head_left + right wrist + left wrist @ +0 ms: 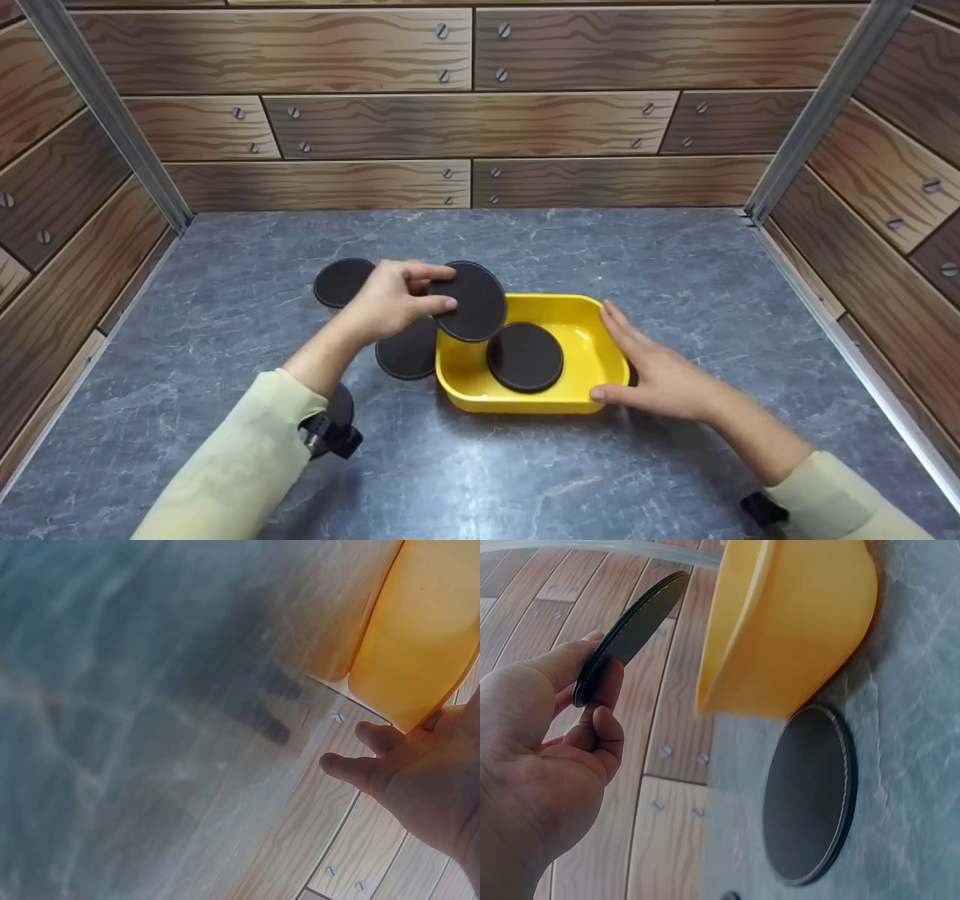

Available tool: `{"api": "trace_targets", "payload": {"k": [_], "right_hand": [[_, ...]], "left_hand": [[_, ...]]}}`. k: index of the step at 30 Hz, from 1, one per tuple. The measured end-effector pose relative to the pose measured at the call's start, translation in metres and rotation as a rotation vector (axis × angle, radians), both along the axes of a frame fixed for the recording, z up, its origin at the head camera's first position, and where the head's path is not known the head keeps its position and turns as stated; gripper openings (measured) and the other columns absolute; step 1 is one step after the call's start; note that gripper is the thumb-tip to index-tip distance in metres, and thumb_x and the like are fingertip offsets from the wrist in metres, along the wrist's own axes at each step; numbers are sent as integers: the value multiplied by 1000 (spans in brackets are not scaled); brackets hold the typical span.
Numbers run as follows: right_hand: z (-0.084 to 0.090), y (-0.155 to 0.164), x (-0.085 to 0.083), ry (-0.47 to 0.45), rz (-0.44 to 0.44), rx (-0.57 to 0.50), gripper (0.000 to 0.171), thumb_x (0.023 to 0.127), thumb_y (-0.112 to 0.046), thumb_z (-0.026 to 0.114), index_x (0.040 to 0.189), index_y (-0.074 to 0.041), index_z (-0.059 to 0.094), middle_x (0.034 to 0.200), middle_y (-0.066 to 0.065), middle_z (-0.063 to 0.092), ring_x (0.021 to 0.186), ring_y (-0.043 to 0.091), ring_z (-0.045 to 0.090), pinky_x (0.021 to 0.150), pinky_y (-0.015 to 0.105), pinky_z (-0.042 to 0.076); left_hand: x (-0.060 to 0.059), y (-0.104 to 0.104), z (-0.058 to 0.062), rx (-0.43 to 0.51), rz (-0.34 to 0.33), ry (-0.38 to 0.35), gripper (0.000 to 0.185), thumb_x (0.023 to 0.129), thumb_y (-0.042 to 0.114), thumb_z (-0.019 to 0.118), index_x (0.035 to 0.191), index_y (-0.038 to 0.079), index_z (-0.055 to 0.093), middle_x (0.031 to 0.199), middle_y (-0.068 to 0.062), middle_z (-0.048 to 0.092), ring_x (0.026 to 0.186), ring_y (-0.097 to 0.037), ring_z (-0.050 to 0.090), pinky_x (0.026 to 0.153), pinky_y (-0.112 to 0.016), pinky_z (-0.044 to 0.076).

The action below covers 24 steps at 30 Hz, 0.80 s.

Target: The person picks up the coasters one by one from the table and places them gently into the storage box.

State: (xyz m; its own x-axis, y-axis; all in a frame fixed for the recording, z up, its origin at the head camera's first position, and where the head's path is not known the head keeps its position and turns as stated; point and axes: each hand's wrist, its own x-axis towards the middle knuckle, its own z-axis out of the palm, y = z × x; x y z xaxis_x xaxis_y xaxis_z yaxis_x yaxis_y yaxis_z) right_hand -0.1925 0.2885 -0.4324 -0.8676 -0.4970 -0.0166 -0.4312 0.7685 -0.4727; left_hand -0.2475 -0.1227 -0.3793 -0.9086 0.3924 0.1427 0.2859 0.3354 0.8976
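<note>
My left hand (pixel 390 296) pinches a round black coaster (pixel 472 304) with stitched edging between thumb and fingers. It is held tilted above the left rim of a yellow container (pixel 592 352). Inside that container lies another black coaster (pixel 525 357). In the left wrist view the held coaster (pixel 634 634) is seen nearly edge-on, apart from the container (pixel 802 622). My right hand (pixel 660 375) touches the container's right end, thumb at the front corner and fingers toward the back. The right wrist view shows two fingers (pixel 352 769) extended beside the container's wall (pixel 420 637).
On the grey marbled table (pixel 562 472), one coaster (pixel 409 351) lies against the container's left side. Another coaster (pixel 339 281) lies farther back, partly behind my left hand. A third coaster (pixel 343 405) is mostly hidden under my left wrist. Wood-patterned walls (pixel 472 124) enclose the table.
</note>
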Motion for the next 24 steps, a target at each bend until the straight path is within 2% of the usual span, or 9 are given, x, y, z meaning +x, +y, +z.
{"api": "trace_targets", "payload": {"k": [4,8,12,17,24], "right_hand": [[0,0,0,-2,-1,5,114,92,-65,73,172,-13,10,178,11,2,153,47,30,118,66,33],[0,-1,0,-8,-4,4,114,93,-63,74,172,-13,9,178,10,0,153,48,29,118,67,31],[-1,0,0,-10,-4,1,113,94,-62,74,172,-13,9,177,8,-1,153,49,30,117,68,32],[0,0,0,-12,-8,5,113,93,-62,74,172,-15,9,178,8,-1,152,50,31,116,69,33],[0,-1,0,-1,-3,7,114,93,-64,73,172,-13,9,177,9,0,152,49,31,116,69,33]], "left_hand": [[-3,14,-6,12,-44,-34,45,93,8,83,136,0,71,122,-18,75,99,-21,77,84,-27,61],[-5,29,-12,16,-67,-46,45,92,6,83,135,-1,71,130,-20,72,106,-24,76,87,-28,61],[-5,43,-17,-13,-82,-31,46,91,6,84,134,-1,72,136,-22,68,111,-27,74,88,-28,61],[-6,57,-22,-51,-100,-12,47,90,7,85,134,-2,71,131,-23,70,111,-26,74,90,-27,60],[-6,72,-25,-98,-128,-66,50,91,10,85,138,0,69,133,-19,71,117,-25,72,93,-28,59]]}}
